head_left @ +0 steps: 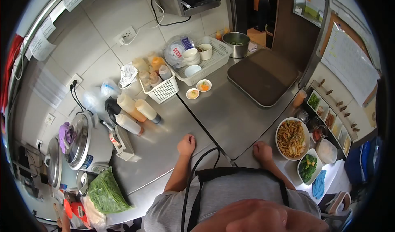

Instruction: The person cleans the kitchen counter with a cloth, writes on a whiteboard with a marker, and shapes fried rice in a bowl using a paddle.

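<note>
Far left, two lidded cookers (94, 147) stand beside a wall, with a bag of green leaves (106, 193) just below them. Squeeze bottles (131, 106) follow on the metal counter (166, 129). The left hand (187, 144) is at the counter, fingers curled into a fist; whether anything is inside cannot be told. Beyond it, well apart, sit two small cups of food (204, 85) (one filling orange, the other paler). Farther right lies a dark brown tray (263, 77). The right hand (262, 150) is likewise curled, its contents impossible to confirm. The noodles (290, 137) are browned and tangled, with paler pieces mixed in, filling a round white bowl (307, 139). This bowl lies just right of the right hand, apart from it, and well away from the left. Cooked greens (307, 168) in a second dish and a blue cloth (319, 184) complete that side.
</note>
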The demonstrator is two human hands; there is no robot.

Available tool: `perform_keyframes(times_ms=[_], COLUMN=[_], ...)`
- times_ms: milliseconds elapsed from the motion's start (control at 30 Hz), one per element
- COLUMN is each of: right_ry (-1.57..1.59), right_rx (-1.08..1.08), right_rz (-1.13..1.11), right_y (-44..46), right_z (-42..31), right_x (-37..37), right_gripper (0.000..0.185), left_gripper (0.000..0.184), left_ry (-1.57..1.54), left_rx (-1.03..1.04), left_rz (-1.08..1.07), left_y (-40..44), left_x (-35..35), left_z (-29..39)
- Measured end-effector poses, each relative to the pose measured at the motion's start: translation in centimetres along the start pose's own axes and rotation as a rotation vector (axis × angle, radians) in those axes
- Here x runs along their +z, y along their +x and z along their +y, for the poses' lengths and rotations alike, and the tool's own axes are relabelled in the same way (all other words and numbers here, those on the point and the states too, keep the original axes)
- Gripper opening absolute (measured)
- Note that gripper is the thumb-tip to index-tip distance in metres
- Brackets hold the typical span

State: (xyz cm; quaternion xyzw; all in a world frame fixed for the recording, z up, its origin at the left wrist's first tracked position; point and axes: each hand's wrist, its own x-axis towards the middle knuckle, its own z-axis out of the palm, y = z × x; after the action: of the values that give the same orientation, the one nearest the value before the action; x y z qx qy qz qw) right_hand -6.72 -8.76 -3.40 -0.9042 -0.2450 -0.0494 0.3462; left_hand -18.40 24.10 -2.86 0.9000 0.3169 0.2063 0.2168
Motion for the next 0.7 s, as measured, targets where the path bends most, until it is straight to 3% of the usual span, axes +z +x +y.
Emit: perform_keyframes(times_ms=[700], right_ry=[0.039], right_rx=[0.004], right_rz=[-0.015], right_y=[-0.12], right_z=[-0.1], right_x=[-0.16], right_gripper=[0.01], left_gripper=[0.012], left_ry=[-0.002], left_rx=[0.052], left_rz=[0.072], left_y=[-0.64], left_x=[-0.36], left_z=[0.01])
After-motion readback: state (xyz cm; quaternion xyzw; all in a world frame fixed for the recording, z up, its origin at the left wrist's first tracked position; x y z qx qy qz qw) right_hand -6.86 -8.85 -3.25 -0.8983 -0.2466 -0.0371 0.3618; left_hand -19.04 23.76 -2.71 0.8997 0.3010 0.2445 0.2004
